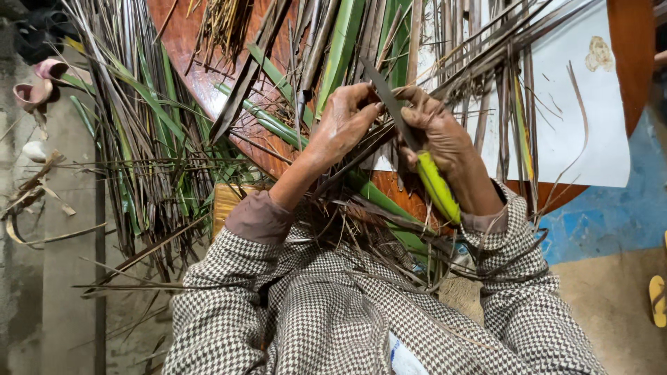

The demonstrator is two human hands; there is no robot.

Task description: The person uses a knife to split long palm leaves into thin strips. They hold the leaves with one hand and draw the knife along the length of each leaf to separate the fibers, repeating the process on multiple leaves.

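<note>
My right hand point(445, 142) grips a knife with a yellow-green handle point(438, 186); its dark blade point(382, 94) points up and to the left. My left hand point(344, 121) pinches a thin dark leaf strip point(347, 167) right against the blade. Both hands meet above a round reddish-brown wooden table point(194, 62). Long green and brown palm leaves point(340, 48) lie across the table and over my lap.
A white sheet point(590, 125) covers the table's right part. A heap of leaf strips point(146, 160) hangs off the table's left side. Pink sandals point(38, 80) lie on the concrete floor at far left. A yellow slipper point(656, 298) sits at the right edge.
</note>
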